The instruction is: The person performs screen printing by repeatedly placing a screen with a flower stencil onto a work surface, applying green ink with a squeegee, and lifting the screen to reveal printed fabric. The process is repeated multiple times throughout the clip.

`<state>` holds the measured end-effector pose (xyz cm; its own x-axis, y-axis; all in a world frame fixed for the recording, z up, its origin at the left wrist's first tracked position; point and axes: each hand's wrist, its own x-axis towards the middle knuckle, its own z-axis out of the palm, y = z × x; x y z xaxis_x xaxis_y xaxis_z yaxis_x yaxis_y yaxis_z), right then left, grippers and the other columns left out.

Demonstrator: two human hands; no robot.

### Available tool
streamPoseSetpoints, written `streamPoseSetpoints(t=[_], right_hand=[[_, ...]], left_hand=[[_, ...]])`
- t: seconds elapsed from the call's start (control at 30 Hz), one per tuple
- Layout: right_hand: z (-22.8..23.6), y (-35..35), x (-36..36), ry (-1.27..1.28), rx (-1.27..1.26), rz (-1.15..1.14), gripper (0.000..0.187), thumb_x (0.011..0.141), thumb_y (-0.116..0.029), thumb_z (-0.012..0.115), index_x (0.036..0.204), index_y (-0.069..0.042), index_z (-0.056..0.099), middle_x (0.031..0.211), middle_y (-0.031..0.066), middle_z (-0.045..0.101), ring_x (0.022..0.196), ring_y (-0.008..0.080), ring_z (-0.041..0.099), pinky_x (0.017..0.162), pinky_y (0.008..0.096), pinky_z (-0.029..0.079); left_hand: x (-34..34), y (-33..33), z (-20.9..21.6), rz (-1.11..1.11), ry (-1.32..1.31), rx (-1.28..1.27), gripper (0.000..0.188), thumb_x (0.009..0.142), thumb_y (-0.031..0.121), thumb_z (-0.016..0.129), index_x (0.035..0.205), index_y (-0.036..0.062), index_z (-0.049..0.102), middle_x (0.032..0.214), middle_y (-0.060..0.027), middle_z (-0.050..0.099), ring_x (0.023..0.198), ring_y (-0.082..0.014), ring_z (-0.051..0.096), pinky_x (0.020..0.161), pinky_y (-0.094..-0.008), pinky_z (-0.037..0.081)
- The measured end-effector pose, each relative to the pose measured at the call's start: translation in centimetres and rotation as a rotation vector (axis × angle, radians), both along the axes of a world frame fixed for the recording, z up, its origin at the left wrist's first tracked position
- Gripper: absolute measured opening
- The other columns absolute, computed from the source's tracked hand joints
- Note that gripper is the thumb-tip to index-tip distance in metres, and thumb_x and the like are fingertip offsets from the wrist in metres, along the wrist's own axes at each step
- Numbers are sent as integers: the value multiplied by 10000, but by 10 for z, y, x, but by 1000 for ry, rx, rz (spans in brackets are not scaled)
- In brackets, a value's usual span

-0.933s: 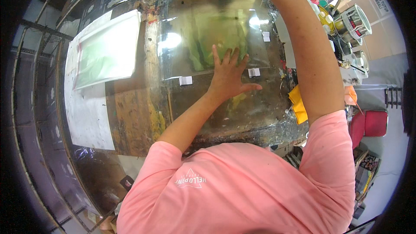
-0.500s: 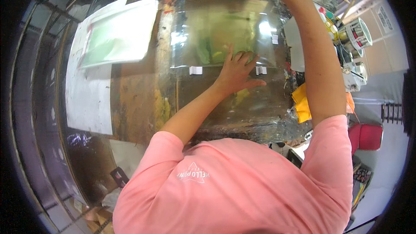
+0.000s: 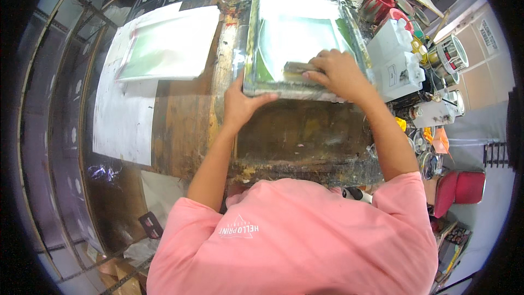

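A screen printing frame (image 3: pixel 305 92) lies flat over the far middle of the worktable, with green areas and bright glare on its mesh. My left hand (image 3: pixel 240 105) grips its near left corner, the thumb along the front edge and the fingers up the left side. In my right hand (image 3: pixel 339 72) is a squeegee (image 3: pixel 300 68), its blade resting on the mesh close to the front edge. Most of the squeegee's right end is hidden by my fingers. What lies beneath the frame cannot be seen.
Left of the frame, a pale green printed sheet (image 3: pixel 174 43) lies over large white paper (image 3: pixel 123 125). White plastic jugs (image 3: pixel 397 74), a red can (image 3: pixel 376 4) and several paint tins crowd the table's right side. A red chair (image 3: pixel 468 187) stands beyond, at right.
The screen frame has come down over the transparent sheet on the table. My left hand went from that sheet to the frame's corner. My right hand came nearer and now holds the squeegee.
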<state>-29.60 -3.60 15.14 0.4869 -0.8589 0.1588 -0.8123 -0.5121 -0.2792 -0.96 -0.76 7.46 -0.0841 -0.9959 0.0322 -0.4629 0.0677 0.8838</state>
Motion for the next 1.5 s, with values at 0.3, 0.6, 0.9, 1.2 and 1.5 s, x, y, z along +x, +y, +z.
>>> streamPoseSetpoints(t=[0.3,0.6,0.9,1.2,1.5], right_hand=[[-83,39,16,0,-61,-127,348,948,-434,739,1093,-118,740,977,114,696,944,328,691,776,461,574],[-113,-126,-2,43,-253,-178,390,938,-482,736,1116,-135,763,980,70,687,946,296,699,757,473,581],[-76,-239,-29,-57,-62,-144,520,953,-613,681,1105,-127,789,962,135,757,915,367,717,787,483,543],[-91,-126,-13,109,-158,-149,401,988,-529,659,1114,-154,727,1011,102,721,985,326,723,770,502,599],[-51,30,17,165,-165,-148,393,978,-430,699,1066,-59,603,984,125,663,891,318,699,667,476,601]], left_hand=[[5,7,-61,108,-529,-178,1099,537,685,965,1406,74,684,1250,-119,570,1269,-308,474,1118,-492,295],[6,6,-62,103,-482,-248,1073,504,645,981,1388,107,699,1184,-84,583,1199,-297,517,1072,-476,333],[8,5,-62,95,-349,-260,1200,537,660,968,1519,76,601,1080,-98,677,1074,-296,563,1054,-456,358],[8,7,-67,80,-376,-387,1245,632,727,895,1552,-25,521,869,-104,639,854,-256,573,982,-421,384],[8,9,-69,86,-362,-399,1164,700,699,890,1531,-36,537,913,-132,675,887,-298,596,980,-430,399]])
